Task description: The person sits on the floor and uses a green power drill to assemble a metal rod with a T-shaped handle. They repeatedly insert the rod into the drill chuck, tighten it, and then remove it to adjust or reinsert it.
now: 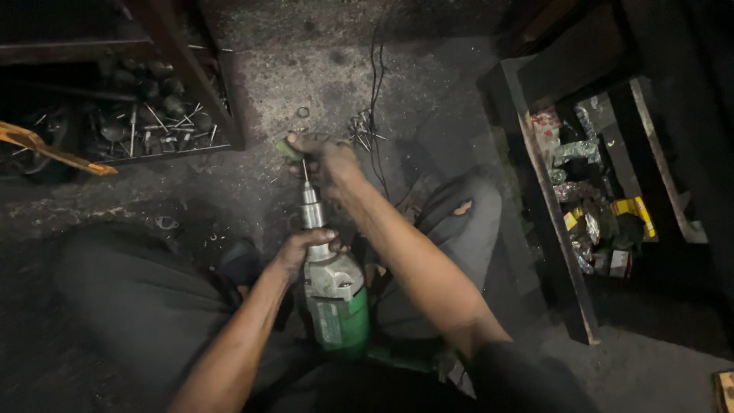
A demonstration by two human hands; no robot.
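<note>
Dirty concrete floor [321, 69] lies under everything. Left hand [302, 248] wraps tight around the green drill [336, 302]. At twelve o'clock, right hand [325, 160] pinches the bit [305, 171], not yet let go.

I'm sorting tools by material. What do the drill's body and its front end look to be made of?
The drill: its rear body looks like green plastic with a slight sheen; the gear housing is dull grey, probably cast metal. The chuck, just above the left hand, is bright silvery steel by its glint. The right hand covers the tip, so that part can't be judged.
</note>
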